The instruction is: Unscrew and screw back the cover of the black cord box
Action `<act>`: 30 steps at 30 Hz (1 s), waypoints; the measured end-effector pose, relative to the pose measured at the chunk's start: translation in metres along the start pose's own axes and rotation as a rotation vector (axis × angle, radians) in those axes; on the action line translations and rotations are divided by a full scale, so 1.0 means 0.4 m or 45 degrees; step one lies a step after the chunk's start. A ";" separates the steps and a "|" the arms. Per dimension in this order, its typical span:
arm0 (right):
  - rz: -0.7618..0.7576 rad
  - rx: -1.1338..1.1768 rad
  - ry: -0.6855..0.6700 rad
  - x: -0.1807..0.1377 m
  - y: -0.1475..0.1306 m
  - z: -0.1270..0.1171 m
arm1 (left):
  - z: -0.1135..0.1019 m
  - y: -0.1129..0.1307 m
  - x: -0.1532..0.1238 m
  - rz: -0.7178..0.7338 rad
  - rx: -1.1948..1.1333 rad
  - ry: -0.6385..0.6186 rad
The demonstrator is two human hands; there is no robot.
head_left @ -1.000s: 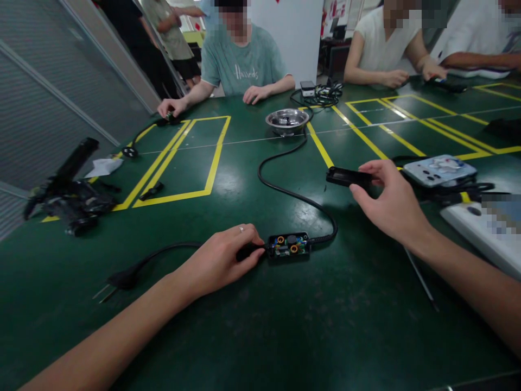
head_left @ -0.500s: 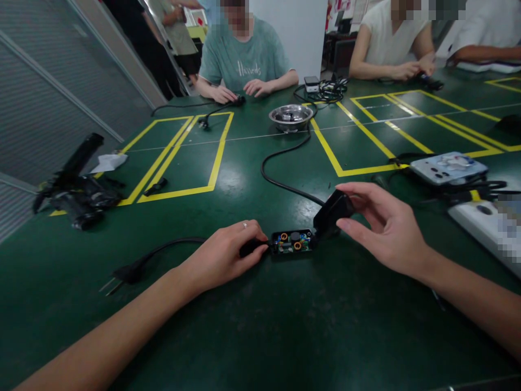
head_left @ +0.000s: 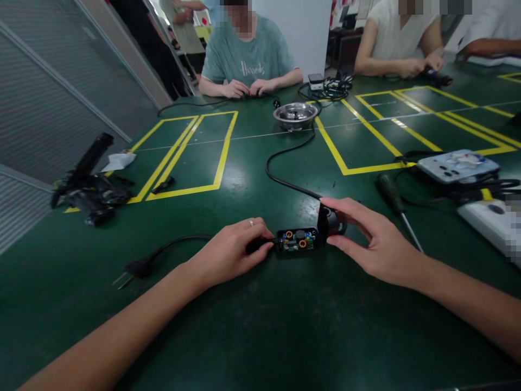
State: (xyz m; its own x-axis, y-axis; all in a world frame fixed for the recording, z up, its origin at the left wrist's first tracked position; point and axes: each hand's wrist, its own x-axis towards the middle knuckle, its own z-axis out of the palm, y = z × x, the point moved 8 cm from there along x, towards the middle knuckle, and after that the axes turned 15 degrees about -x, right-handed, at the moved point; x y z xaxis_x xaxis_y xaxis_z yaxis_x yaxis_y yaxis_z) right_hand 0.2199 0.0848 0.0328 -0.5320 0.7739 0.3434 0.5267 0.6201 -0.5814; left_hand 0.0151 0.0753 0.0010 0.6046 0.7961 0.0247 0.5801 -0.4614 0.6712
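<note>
A small black housing with an exposed circuit board lies on the green table, copper coils showing inside. My left hand is closed around the black cable end at the housing's left side. From under that hand the power cord runs left to a two-pin plug. My right hand pinches a black plastic cover, tilted upright at the housing's right end. A black cable leads from behind the cover toward the back; its joint with the cover is hidden.
A screwdriver lies beyond my right hand, beside a phone and a white power strip. A metal bowl stands mid-table. Black parts lie at left. Co-workers sit across the table, their hands on cables.
My right hand has turned the cover more upright and brought it against the housing's right end. My left hand keeps its hold. Across the table, a co-worker's hands have come together on a cable.
</note>
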 end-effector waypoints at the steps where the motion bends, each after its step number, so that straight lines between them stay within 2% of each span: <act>1: 0.003 0.016 -0.009 -0.001 0.001 0.004 | 0.000 0.000 0.000 -0.002 -0.001 -0.001; 9: 0.002 0.074 0.005 0.003 0.001 0.010 | -0.001 0.003 0.000 0.019 0.006 0.003; 14: -0.052 -0.072 -0.051 0.005 -0.016 0.020 | -0.002 0.003 0.000 0.021 0.001 0.007; 25: -0.305 -0.349 -0.098 0.002 -0.033 0.092 | -0.007 0.008 0.009 0.016 -0.071 -0.033; 30: -0.351 -0.445 -0.160 0.006 -0.046 0.106 | -0.006 0.001 0.009 -0.005 -0.110 -0.030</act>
State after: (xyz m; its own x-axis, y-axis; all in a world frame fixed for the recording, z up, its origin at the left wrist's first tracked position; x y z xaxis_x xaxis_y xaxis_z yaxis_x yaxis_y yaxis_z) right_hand 0.1808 0.0696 0.0131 -0.7487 0.5656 0.3457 0.5346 0.8235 -0.1897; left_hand 0.0161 0.0790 0.0030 0.6157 0.7879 0.0050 0.5339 -0.4218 0.7328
